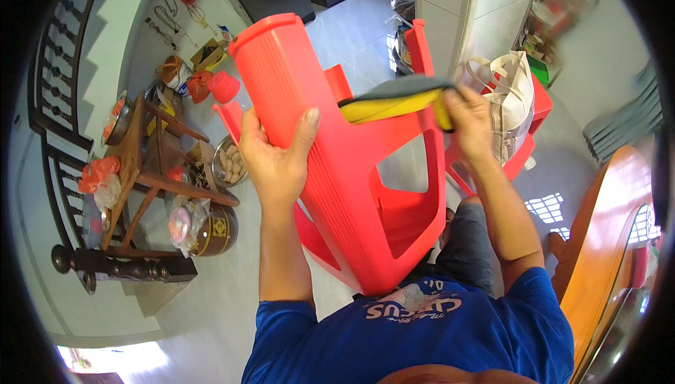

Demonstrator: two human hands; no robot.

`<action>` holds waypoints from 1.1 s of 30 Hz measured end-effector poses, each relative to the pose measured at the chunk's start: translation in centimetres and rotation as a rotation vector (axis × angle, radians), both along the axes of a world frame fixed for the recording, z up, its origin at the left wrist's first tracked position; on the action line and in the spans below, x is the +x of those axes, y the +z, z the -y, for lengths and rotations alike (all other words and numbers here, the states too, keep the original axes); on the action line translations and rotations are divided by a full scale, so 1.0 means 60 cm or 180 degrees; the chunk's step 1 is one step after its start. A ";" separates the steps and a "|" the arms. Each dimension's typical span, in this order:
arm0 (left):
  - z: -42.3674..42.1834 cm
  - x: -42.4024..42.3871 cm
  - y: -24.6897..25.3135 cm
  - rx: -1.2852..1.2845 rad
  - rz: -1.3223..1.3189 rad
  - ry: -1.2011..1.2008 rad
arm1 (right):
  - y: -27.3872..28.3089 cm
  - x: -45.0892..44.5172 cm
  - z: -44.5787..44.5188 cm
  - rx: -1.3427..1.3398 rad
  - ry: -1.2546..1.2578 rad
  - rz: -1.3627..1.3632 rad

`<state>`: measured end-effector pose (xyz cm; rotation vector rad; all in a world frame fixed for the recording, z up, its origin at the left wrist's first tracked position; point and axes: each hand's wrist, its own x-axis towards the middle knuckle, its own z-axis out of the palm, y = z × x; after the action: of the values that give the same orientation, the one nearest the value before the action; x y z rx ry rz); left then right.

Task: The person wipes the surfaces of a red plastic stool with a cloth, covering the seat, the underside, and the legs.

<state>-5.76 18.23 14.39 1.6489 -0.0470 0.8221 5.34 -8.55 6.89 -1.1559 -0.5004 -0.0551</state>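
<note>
A red plastic stool [348, 194] is tipped over in front of me, its legs pointing away and its other end near my shirt. My left hand [277, 157] grips one ribbed leg, thumb on the upper side. In my right hand [469, 120] is a grey and yellow cloth [395, 106], slightly blurred. The cloth stretches leftward from my fingers over the stool's side, close to the gripped leg. Whether its far end touches the plastic is hard to tell.
A canvas tote bag [509, 104] rests on another red stool [540, 102] at right. Near it stands an orange wooden furniture piece [601, 236]. At left are a wooden rack [138, 173], a steel bowl of tubers [229, 162], a brown jar [217, 231] and a stair railing [58, 141].
</note>
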 end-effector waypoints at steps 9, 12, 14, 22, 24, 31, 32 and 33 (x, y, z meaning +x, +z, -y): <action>-0.055 -0.055 0.009 0.0590 -0.0443 0.0712 | -0.006 0.000 0.163 0.0853 -0.0371 -0.0513; -0.051 -0.053 -0.007 0.0797 -0.0562 0.1105 | -0.042 -0.015 0.165 0.0919 -0.0684 -0.0467; -0.082 -0.062 -0.010 0.0285 -0.0685 0.0848 | -0.053 -0.017 0.175 0.0989 -0.0262 -0.0449; -0.173 -0.117 -0.056 0.0111 -0.0501 0.0475 | -0.059 -0.037 0.178 0.1193 0.0398 -0.0511; -0.166 -0.124 -0.060 0.0063 -0.0451 0.0354 | -0.079 -0.019 0.169 0.1103 0.0289 -0.0058; -0.164 -0.146 -0.069 0.0091 -0.0340 0.0179 | -0.089 -0.055 0.105 0.1189 0.0604 -0.1390; -0.168 -0.154 -0.069 0.0066 -0.0381 0.0113 | -0.090 -0.063 0.105 0.1244 0.0847 -0.1502; -0.170 -0.159 -0.069 0.0023 -0.0418 0.0072 | -0.087 -0.063 0.106 0.1306 0.0791 -0.1469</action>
<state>-15.29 28.42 10.26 1.7094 0.0608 0.7295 1.56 -14.91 1.66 -0.6667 -0.2025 0.3063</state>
